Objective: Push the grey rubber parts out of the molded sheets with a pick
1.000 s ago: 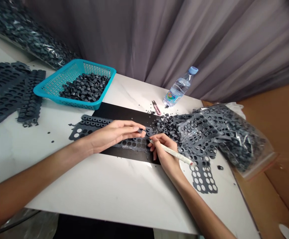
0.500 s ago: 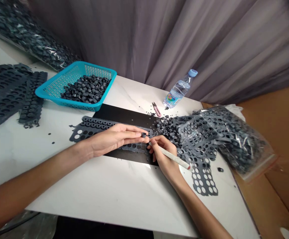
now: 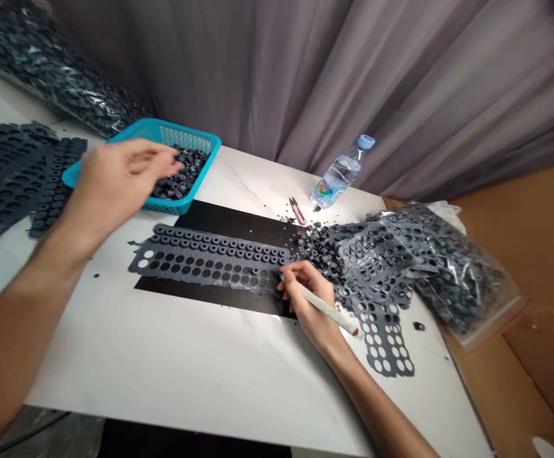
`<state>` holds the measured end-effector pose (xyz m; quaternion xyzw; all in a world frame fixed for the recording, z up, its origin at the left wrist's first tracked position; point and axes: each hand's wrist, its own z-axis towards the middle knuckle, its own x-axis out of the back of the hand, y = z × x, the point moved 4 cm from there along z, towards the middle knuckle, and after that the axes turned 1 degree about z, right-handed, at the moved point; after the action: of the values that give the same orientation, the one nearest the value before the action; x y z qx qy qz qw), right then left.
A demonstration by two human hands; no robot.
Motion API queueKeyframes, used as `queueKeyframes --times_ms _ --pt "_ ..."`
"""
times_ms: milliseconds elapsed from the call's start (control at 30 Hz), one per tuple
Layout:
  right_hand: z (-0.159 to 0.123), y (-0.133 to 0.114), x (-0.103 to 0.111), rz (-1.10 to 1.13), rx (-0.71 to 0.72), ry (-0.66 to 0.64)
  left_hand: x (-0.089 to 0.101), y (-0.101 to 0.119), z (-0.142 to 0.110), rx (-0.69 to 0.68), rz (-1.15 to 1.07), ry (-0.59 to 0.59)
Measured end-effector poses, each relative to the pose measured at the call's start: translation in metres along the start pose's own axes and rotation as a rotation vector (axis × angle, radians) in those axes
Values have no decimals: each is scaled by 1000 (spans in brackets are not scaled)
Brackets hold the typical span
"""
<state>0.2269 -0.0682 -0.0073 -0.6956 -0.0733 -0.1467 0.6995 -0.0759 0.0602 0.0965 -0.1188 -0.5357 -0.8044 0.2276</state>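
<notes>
My left hand [image 3: 124, 175] is over the blue-green plastic basket [image 3: 212, 156], its fingertips by the small dark rubber rings [image 3: 188, 172] heaped inside. Slight blur leaves it unclear whether a ring is between its fingers. My right hand [image 3: 312, 296] is closed around a white pen-shaped tool [image 3: 324, 301] with a red mark at its rear end. The tool's tip is at the right end of a grey molded rubber sheet [image 3: 195, 270], which lies on a black mat [image 3: 219, 302]. Rows of rings stand along the sheet's far side, and open holes line its near side. One loose ring [image 3: 255, 271] sits among those holes.
Loose dark rings [image 3: 322, 248] and punched sheets [image 3: 386, 254] are piled at right, beside a clear bag of parts [image 3: 467, 280]. Pink thread snips [image 3: 298, 211] and a water bottle [image 3: 341, 175] are behind. More sheets [image 3: 4, 172] and a large bag [image 3: 48, 70] are left.
My left hand has moved from beside the tool, where it held a small ring, up and left to the basket. My right hand stays almost in place with the tool.
</notes>
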Motion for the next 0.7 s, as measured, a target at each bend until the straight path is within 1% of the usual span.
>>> queueKeyframes --times_ms 67,133,167,200,233,300,333,367,433,467,533,600,633,700 --pt "-1 -4 -1 -5 31 -25 20 -30 17 -17 190 61" --pt "-1 -7 -3 7 50 -53 29 -56 29 -46 289 25" --pt "-1 -8 -4 12 53 -65 30 -64 32 -64 315 19" --pt "-1 -9 -6 17 53 -75 28 -68 34 -90 334 19" --pt "-1 -9 -7 24 50 -83 25 -67 34 -121 356 29" --pt "-1 -9 -9 53 37 -92 11 -52 27 -194 381 39" --pt "0 -8 -10 76 26 -99 -1 -41 20 -231 375 3" --pt "1 -8 -12 102 13 -107 -15 -29 12 -256 317 -84" --pt "2 -5 -15 150 -14 -123 -48 -7 -11 -310 159 -411" --pt "3 -4 -16 166 -27 -132 -63 2 -24 -342 125 -551" --pt "5 -3 -18 180 -45 -150 -83 12 -47 -380 83 -756" --pt "6 -1 -19 178 -54 -160 -94 13 -62 -397 91 -869" --pt "6 -1 -20 176 -55 -163 -96 12 -66 -403 107 -897" --pt "7 -1 -20 180 -55 -162 -98 9 -70 -417 141 -917"
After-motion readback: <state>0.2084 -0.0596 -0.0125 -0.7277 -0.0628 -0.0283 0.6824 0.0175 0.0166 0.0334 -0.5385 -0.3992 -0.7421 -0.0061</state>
